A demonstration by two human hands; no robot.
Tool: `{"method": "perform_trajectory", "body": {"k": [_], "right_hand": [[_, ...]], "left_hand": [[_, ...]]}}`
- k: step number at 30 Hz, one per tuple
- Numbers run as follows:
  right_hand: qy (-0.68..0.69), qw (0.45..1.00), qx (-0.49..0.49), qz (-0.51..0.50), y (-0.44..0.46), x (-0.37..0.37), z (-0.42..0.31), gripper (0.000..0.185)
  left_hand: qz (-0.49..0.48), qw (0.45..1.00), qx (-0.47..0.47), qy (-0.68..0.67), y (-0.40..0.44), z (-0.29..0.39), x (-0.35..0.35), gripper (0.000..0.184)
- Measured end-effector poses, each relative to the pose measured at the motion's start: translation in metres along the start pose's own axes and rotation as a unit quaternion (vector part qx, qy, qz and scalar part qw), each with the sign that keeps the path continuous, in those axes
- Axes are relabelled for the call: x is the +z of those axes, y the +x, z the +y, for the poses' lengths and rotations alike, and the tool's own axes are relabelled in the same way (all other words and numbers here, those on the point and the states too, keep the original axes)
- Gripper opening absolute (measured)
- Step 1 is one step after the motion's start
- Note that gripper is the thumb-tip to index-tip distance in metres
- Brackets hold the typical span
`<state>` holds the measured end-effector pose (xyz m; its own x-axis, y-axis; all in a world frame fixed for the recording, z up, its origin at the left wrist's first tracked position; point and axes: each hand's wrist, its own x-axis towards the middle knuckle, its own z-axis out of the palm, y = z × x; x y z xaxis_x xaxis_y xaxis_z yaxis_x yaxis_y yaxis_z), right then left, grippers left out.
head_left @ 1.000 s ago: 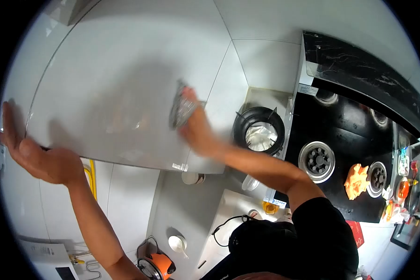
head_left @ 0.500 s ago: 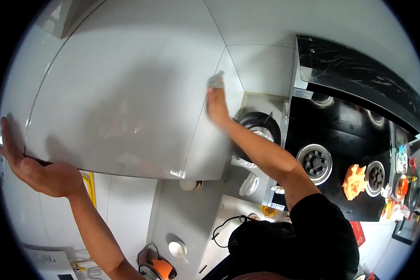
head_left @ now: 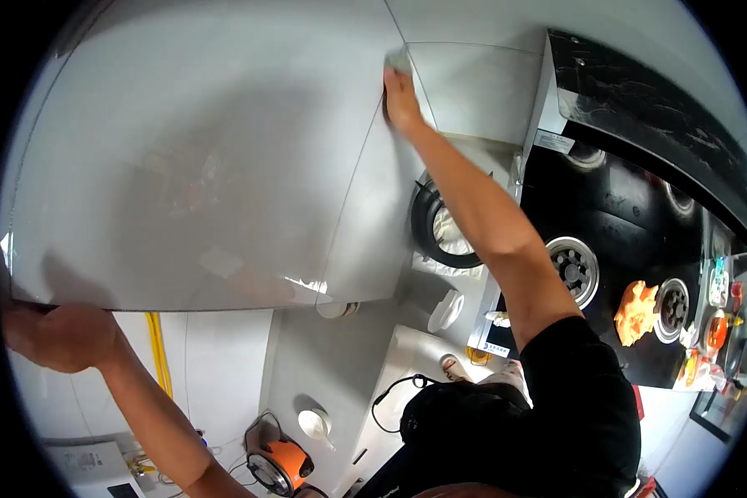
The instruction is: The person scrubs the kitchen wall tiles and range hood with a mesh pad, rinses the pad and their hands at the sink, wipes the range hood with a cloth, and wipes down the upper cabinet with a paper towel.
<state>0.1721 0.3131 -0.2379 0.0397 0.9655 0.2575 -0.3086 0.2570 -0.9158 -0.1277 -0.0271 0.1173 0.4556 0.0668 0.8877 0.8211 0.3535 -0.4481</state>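
A large glossy light-grey cabinet door panel [head_left: 224, 166] fills the upper left. My left hand [head_left: 62, 336] is at its lower left edge, the fingers mostly hidden behind the edge or in the dark border, so its grip cannot be made out. Near the seam at the panel's upper right, my right hand [head_left: 400, 93] is closed on a grey cloth [head_left: 398, 61] and presses it to the surface. Only a small part of the cloth shows beyond the fingers.
Right of my arm lies a black stove top [head_left: 622, 216] with an orange cloth [head_left: 637, 313]. A black ring stand [head_left: 427, 224] is beside it. Below are a white ladle [head_left: 314, 424], an orange appliance [head_left: 286, 458] and a yellow hose [head_left: 158, 353].
My right hand has moved up and to the right across the panel with the grey cloth. My left hand has shifted lower in view and its fingers show less. The view has tilted slightly.
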Motion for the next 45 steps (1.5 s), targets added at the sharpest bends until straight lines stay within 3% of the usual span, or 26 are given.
{"method": "perform_trajectory", "body": {"k": [1, 2, 4, 5, 7, 9, 10, 13, 15, 17, 19, 20, 23, 25, 27, 29, 33, 34, 36, 38, 39, 40, 43, 44, 45], "right_hand": [[0.026, 0.993, -0.083, 0.079, -0.022, 0.013, 0.034, 0.044], [-0.004, 0.992, 0.001, 0.125, -0.061, 0.030, 0.027, 0.047], [-0.073, 0.997, -0.029, 0.006, -0.137, 0.046, 0.010, 0.062], [-0.144, 0.977, -0.155, 0.017, -0.177, 0.062, 0.005, 0.067], [-0.165, 0.974, -0.122, -0.094, -0.229, 0.055, -0.034, 0.073], [-0.153, 0.976, -0.144, -0.057, -0.199, 0.046, -0.009, 0.070], [-0.111, 0.988, -0.061, -0.088, -0.164, 0.029, -0.016, 0.067], [-0.141, 0.986, -0.075, -0.051, -0.151, 0.026, -0.024, 0.058], [-0.210, 0.955, -0.205, -0.039, -0.198, 0.034, -0.012, 0.055], [-0.206, 0.953, -0.205, -0.084, -0.196, 0.018, -0.028, 0.058], [-0.027, 0.992, -0.003, -0.119, -0.145, 0.003, -0.030, 0.068], [-0.053, 0.991, -0.021, -0.125, -0.125, -0.001, -0.018, 0.074], [-0.140, 0.979, -0.087, -0.117, -0.185, 0.024, -0.006, 0.081], [-0.143, 0.970, -0.074, -0.184, -0.230, 0.027, -0.014, 0.088], [-0.166, 0.974, -0.091, -0.125, -0.208, 0.028, 0.006, 0.087], [-0.062, 0.993, -0.072, -0.066, -0.141, 0.022, 0.032, 0.084], [0.125, 0.982, 0.142, 0.029, -0.091, -0.007, 0.060, 0.081], [0.125, 0.960, 0.241, 0.075, -0.106, -0.007, 0.060, 0.083], [0.127, 0.958, 0.256, 0.005, -0.132, 0.003, 0.064, 0.090], [0.003, 0.993, 0.112, -0.029, -0.157, 0.020, 0.058, 0.094], [-0.125, 0.991, -0.041, -0.001, -0.171, 0.037, 0.034, 0.091], [-0.127, 0.982, -0.141, 0.003, -0.170, 0.040, 0.004, 0.083], [-0.051, 0.997, -0.064, 0.009, -0.096, 0.009, 0.030, 0.079], [0.094, 0.995, 0.033, -0.002, -0.076, -0.004, 0.061, 0.071], [0.062, 0.987, 0.138, -0.047, -0.088, -0.009, 0.049, 0.070]], "left_hand": [[-0.010, 1.000, -0.029, 0.000, 0.004, 0.007, 0.000, 0.027], [0.006, 0.997, 0.012, 0.078, 0.010, 0.009, -0.002, 0.021], [0.022, 0.987, 0.051, 0.152, 0.011, 0.013, -0.004, 0.020], [-0.009, 0.977, 0.038, 0.211, 0.010, 0.016, -0.004, 0.020], [-0.038, 0.963, 0.021, 0.265, 0.006, 0.014, -0.001, 0.021], [-0.044, 0.962, 0.031, 0.269, 0.001, -0.003, 0.004, 0.023], [-0.048, 0.961, 0.035, 0.272, -0.003, -0.010, 0.004, 0.024], [-0.058, 0.970, 0.045, 0.234, -0.010, -0.025, 0.006, 0.015], [-0.062, 0.974, 0.044, 0.213, -0.015, -0.030, 0.012, 0.012], [-0.070, 0.966, 0.034, 0.248, -0.020, -0.035, 0.016, 0.017], [-0.076, 0.952, 0.029, 0.296, -0.022, -0.041, 0.015, 0.027], [-0.070, 0.951, 0.019, 0.300, -0.021, -0.042, 0.017, 0.024], [-0.064, 0.946, 0.010, 0.317, -0.017, -0.039, 0.015, 0.020], [-0.079, 0.939, 0.015, 0.334, -0.017, -0.041, 0.014, 0.018], [-0.101, 0.928, 0.020, 0.359, -0.018, -0.044, 0.011, 0.016], [-0.123, 0.914, 0.025, 0.387, -0.017, -0.045, 0.008, 0.014], [-0.168, 0.879, 0.037, 0.445, -0.013, -0.042, 0.004, 0.011], [-0.177, 0.869, 0.038, 0.460, -0.012, -0.039, 0.003, 0.011], [-0.203, 0.850, 0.038, 0.485, -0.011, -0.033, 0.000, 0.011], [-0.232, 0.826, 0.037, 0.512, -0.008, -0.027, -0.001, 0.011], [-0.247, 0.812, 0.039, 0.527, -0.007, -0.023, -0.002, 0.012], [-0.262, 0.798, 0.042, 0.541, -0.006, -0.019, -0.002, 0.012], [-0.309, 0.752, 0.054, 0.579, 0.000, -0.004, -0.003, 0.015], [-0.328, 0.734, 0.058, 0.592, 0.002, 0.005, -0.007, 0.016], [-0.312, 0.740, 0.059, 0.593, 0.001, -0.013, -0.007, 0.018]]}}
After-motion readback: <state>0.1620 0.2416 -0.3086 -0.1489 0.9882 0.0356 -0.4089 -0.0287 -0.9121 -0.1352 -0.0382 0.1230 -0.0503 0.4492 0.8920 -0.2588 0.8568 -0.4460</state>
